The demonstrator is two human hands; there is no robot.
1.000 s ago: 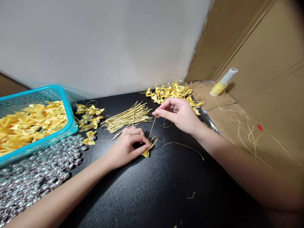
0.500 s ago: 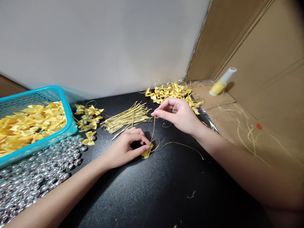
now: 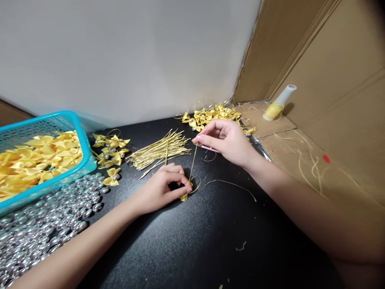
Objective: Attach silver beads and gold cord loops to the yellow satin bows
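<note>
My left hand (image 3: 162, 186) rests on the black table (image 3: 192, 241) with its fingers curled, pinching a small yellow ribbon bow (image 3: 184, 196) against the surface. A thin gold cord (image 3: 193, 160) runs up from the bow, loops beside it, and ends in my right hand (image 3: 227, 140). That hand pinches the cord's upper end between thumb and forefinger, a little above the table. A thin pink stick (image 3: 210, 149) shows under the right hand. A bundle of cut gold cords (image 3: 159, 150) lies just behind my left hand.
A turquoise basket (image 3: 86, 154) full of yellow bows stands at the left, with several silver beads (image 3: 45, 228) spread in front. Several bows with beads (image 3: 111, 150) lie beside it. A heap of bows with loops (image 3: 213, 114) sits at the back. A yellow thread spool (image 3: 278, 104) lies on cardboard (image 3: 331, 160) at right.
My right hand has drawn the cord taut, and the loop by the bow has tightened a little. My left hand stays on the bow. The view has shifted slightly.
</note>
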